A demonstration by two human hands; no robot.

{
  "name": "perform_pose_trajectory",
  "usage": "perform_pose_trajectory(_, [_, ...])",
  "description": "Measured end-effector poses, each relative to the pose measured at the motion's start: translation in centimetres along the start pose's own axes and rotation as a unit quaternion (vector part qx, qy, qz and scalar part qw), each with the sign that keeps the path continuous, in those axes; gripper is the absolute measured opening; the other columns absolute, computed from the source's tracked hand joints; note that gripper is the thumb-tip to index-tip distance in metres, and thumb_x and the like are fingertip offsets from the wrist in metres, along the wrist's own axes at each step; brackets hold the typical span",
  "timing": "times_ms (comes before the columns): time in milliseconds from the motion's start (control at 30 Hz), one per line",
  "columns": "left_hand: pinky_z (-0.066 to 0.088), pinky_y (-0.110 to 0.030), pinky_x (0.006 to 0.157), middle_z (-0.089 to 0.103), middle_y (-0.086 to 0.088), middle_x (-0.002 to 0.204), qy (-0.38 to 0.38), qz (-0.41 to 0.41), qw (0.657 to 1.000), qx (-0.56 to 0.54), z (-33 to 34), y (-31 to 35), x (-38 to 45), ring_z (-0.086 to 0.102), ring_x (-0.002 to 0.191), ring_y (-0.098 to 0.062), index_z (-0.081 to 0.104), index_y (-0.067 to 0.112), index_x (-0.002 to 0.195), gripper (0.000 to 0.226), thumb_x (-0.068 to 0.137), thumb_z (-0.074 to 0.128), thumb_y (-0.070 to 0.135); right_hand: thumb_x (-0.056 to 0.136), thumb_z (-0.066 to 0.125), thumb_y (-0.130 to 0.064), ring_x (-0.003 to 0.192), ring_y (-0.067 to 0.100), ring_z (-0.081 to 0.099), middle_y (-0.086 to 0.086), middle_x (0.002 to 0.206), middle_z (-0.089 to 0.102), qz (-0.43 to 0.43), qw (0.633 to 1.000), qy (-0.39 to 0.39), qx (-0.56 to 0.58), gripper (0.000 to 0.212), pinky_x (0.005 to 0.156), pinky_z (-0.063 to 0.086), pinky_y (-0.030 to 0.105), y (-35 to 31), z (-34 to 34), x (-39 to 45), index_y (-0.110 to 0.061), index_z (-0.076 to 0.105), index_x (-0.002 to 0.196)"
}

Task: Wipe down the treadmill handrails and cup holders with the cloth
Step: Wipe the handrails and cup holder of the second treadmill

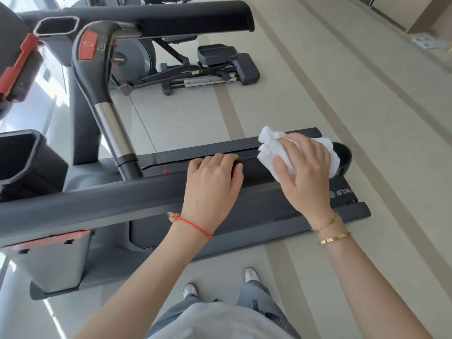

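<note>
Right hand grips cloth — on handrail end

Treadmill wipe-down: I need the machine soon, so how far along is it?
Nothing shows as finished. In hand: the right hand presses the white cloth on the near handrail's end; the left hand grips the rail. Left: the far handrail and both cup holders.

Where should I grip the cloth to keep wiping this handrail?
Grip the cloth from above, across its bunched middle, as the right hand does now. It is draped over the round end of the handrail, so a palm-down grip wraps it round the bar. The left hand holds the rail beside it.
</note>
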State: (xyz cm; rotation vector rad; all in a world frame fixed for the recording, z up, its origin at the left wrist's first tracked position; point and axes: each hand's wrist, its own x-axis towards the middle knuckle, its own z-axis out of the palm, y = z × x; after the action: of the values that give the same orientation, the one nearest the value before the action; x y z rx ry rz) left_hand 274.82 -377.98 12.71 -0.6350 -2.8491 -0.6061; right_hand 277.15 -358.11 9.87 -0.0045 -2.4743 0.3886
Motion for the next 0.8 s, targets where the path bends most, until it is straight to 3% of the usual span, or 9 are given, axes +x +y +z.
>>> perform_pose_trajectory(200, [0.036, -0.035, 0.095, 0.07, 0.004, 0.101, 0.03, -0.031, 0.999, 0.013, 3.1, 6.0, 1.8, 0.062, 0.094, -0.021, 0.066, 0.019, 0.117, 0.034, 0.102, 0.038, 0.031, 0.093, 0.045, -0.04, 0.082, 0.019, 0.053, -0.006, 0.093, 0.063, 0.022, 0.996, -0.087, 0.017, 0.026, 0.075, 0.038, 0.034, 6.7, -2.8, 3.0, -0.022, 0.064, 0.093])
perform_pose_trajectory(267, [0.035, -0.037, 0.096, 0.07, 0.004, 0.099, 0.041, -0.05, 0.998, 0.026, 4.0, 7.6, 2.2, 0.061, 0.092, -0.022, 0.067, 0.019, 0.115, 0.034, 0.102, 0.037, 0.031, 0.09, 0.049, -0.043, 0.069, 0.014, 0.047, -0.01, 0.069, 0.052, 0.111, 0.968, -0.182, 0.131, 0.027, 0.066, 0.035, 0.033, 8.9, -3.4, 4.7, -0.021, 0.053, 0.073])
perform_pose_trajectory(333, [0.034, -0.038, 0.096, 0.07, 0.004, 0.098, 0.046, -0.066, 0.996, 0.031, 4.6, 8.9, 2.4, 0.061, 0.092, -0.023, 0.067, 0.02, 0.113, 0.035, 0.102, 0.037, 0.032, 0.087, 0.052, -0.043, 0.063, 0.013, 0.04, -0.011, 0.061, 0.04, 0.183, 0.916, -0.236, 0.269, 0.034, 0.064, 0.032, 0.035, 10.5, -4.0, 5.4, -0.014, 0.044, 0.07])
perform_pose_trajectory(400, [0.034, -0.038, 0.095, 0.07, 0.005, 0.096, 0.058, -0.074, 0.995, 0.044, 5.1, 9.8, 2.6, 0.061, 0.093, -0.022, 0.067, 0.021, 0.112, 0.036, 0.102, 0.036, 0.033, 0.09, 0.053, -0.042, 0.07, 0.011, 0.049, -0.013, 0.071, 0.052, 0.178, 0.913, -0.217, 0.296, 0.028, 0.067, 0.039, 0.037, 11.0, -4.2, 4.6, -0.017, 0.052, 0.077])
perform_pose_trajectory(467, [0.034, -0.038, 0.094, 0.07, 0.006, 0.093, 0.072, -0.08, 0.993, 0.051, 5.4, 10.1, 2.7, 0.062, 0.091, -0.022, 0.068, 0.022, 0.11, 0.035, 0.102, 0.036, 0.033, 0.095, 0.052, -0.039, 0.094, 0.009, 0.057, -0.014, 0.097, 0.059, 0.146, 0.932, -0.164, 0.289, 0.015, 0.081, 0.048, 0.037, 11.2, -3.8, 2.7, -0.025, 0.059, 0.097])
perform_pose_trajectory(533, [0.035, -0.038, 0.092, 0.07, 0.006, 0.091, 0.09, -0.079, 0.991, 0.055, 5.7, 10.1, 2.7, 0.062, 0.088, -0.022, 0.069, 0.022, 0.108, 0.034, 0.102, 0.037, 0.032, 0.097, 0.052, -0.035, 0.116, 0.01, 0.05, -0.012, 0.118, 0.054, 0.089, 0.95, -0.099, 0.283, 0.022, 0.096, 0.044, 0.034, 11.2, -3.4, 0.8, -0.027, 0.056, 0.117])
perform_pose_trajectory(633, [0.036, -0.038, 0.092, 0.07, 0.007, 0.088, 0.106, -0.075, 0.989, 0.067, 5.9, 10.0, 2.7, 0.062, 0.086, -0.022, 0.07, 0.023, 0.105, 0.034, 0.102, 0.037, 0.032, 0.096, 0.055, -0.036, 0.121, 0.009, 0.046, -0.01, 0.125, 0.05, 0.053, 0.955, -0.071, 0.284, 0.029, 0.101, 0.039, 0.029, 11.5, -3.1, 0.2, -0.026, 0.055, 0.124])
perform_pose_trajectory(733, [0.036, -0.039, 0.091, 0.069, 0.007, 0.087, 0.114, -0.072, 0.988, 0.071, 6.2, 10.0, 2.6, 0.061, 0.085, -0.022, 0.069, 0.023, 0.104, 0.032, 0.102, 0.038, 0.031, 0.091, 0.058, -0.046, 0.091, 0.0, 0.057, -0.023, 0.094, 0.058, 0.142, 0.912, -0.159, 0.35, 0.018, 0.077, 0.045, 0.024, 12.6, -3.5, 2.3, -0.032, 0.061, 0.101])
perform_pose_trajectory(800, [0.036, -0.039, 0.091, 0.069, 0.007, 0.087, 0.121, -0.071, 0.988, 0.07, 6.2, 10.0, 2.6, 0.061, 0.085, -0.022, 0.069, 0.023, 0.104, 0.031, 0.101, 0.04, 0.031, 0.089, 0.057, -0.047, 0.061, -0.002, 0.048, -0.023, 0.066, 0.051, 0.214, 0.863, -0.226, 0.399, 0.022, 0.06, 0.035, 0.019, 13.5, -3.6, 3.8, -0.026, 0.059, 0.081])
